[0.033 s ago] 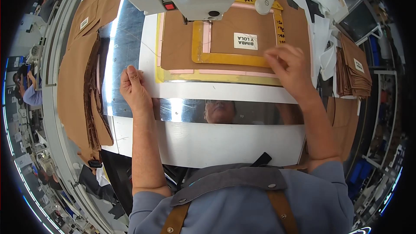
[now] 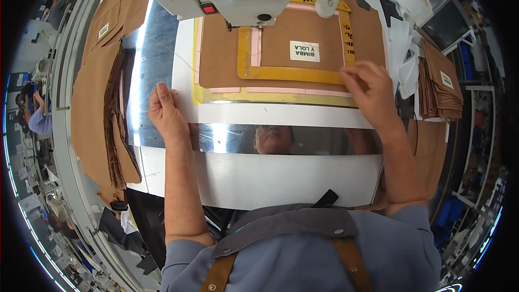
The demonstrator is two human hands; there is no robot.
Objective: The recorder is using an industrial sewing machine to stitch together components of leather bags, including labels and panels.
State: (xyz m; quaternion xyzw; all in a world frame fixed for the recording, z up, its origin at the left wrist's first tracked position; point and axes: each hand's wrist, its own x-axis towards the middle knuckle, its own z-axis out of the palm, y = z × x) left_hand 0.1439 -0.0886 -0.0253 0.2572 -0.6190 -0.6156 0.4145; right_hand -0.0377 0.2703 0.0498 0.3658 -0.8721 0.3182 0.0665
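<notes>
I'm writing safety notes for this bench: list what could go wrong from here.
The bare right hand is by the flat yellow rectangular frame; a brush could shift the frame if loose. The bulky white machine head over the flat brown panel might pinch straying fingers. The layered brown sheets at the left look uneven and could slide.

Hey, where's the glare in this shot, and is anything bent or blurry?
In the head view, glare whitens part of the metal strip and streaks the metal plate at left; the head view also curves the long rail along its left side; the left hand and the right hand look fairly sharp in the head view, while background detail is too small to judge.
</notes>
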